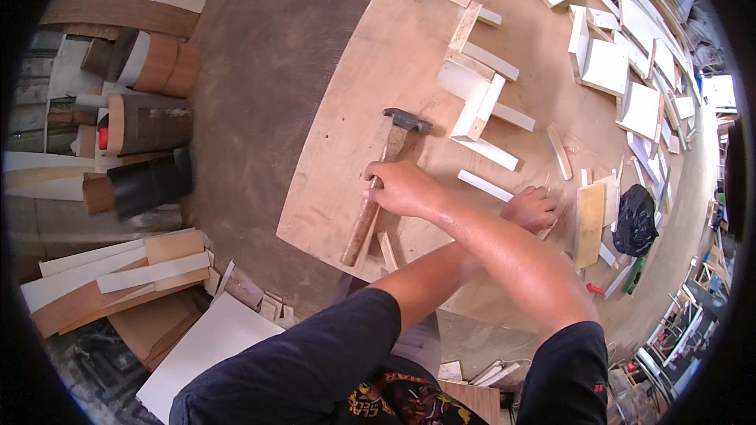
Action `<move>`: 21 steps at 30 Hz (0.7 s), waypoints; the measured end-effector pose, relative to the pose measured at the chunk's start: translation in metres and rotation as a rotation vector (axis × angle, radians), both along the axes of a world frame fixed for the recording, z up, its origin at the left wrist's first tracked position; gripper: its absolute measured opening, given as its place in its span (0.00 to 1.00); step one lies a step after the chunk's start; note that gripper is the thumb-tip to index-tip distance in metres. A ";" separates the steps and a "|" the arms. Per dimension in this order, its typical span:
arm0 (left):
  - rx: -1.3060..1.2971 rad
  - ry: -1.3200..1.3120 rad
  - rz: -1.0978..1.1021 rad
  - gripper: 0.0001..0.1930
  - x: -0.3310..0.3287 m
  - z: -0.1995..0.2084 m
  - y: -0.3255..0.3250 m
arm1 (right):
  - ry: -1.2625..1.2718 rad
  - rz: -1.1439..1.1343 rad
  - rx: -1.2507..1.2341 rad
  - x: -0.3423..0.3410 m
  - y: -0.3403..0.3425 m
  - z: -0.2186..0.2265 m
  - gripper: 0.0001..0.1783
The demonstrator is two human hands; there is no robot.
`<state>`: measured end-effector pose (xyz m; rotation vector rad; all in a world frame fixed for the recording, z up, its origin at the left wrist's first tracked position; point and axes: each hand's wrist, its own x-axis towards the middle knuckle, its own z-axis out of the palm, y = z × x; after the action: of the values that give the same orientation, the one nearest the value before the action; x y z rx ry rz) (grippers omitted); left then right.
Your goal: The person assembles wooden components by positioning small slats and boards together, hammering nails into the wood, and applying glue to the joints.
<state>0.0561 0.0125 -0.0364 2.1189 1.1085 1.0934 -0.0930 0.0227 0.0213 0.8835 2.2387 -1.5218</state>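
My forearms cross over the wooden worktable (331, 157), the right one lying above the left. My right hand (402, 187) is closed around the wooden handle of a hammer (386, 142); its dark metal head rests at the far end, near a white-faced wooden frame (476, 102). Reaching out to the right, my left hand (531, 208) has its fingers curled near the tabletop, and what they hold, if anything, is hidden. A white strip (485, 186) lies just left of that hand. Short wood offcuts (386, 252) sit beside the hammer handle.
White-faced wooden pieces (606, 63) crowd the table's far right. A yellowish wood block (589, 224) and a black plastic bag (636, 220) stand right of my left hand. Stacked boards (118, 275) and bent panels (150, 126) line the left, across the dark floor (252, 94).
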 end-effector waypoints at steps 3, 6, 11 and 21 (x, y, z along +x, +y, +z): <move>0.016 0.022 -0.019 0.05 -0.015 -0.004 -0.008 | -0.002 -0.038 0.096 -0.002 0.000 0.045 0.31; 0.037 -0.037 -0.039 0.05 -0.017 -0.009 -0.010 | -0.031 -0.042 0.084 0.001 0.010 0.054 0.36; 0.075 -0.042 0.049 0.03 -0.014 -0.003 -0.006 | 0.064 0.096 0.128 -0.018 -0.007 -0.008 0.32; 0.020 -0.039 0.166 0.03 -0.011 0.003 -0.011 | -0.164 -0.095 0.103 -0.040 -0.020 0.010 0.28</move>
<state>0.0453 0.0012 -0.0335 2.0412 1.2783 1.2197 -0.1330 0.0028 0.0309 1.1168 2.2009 -1.3295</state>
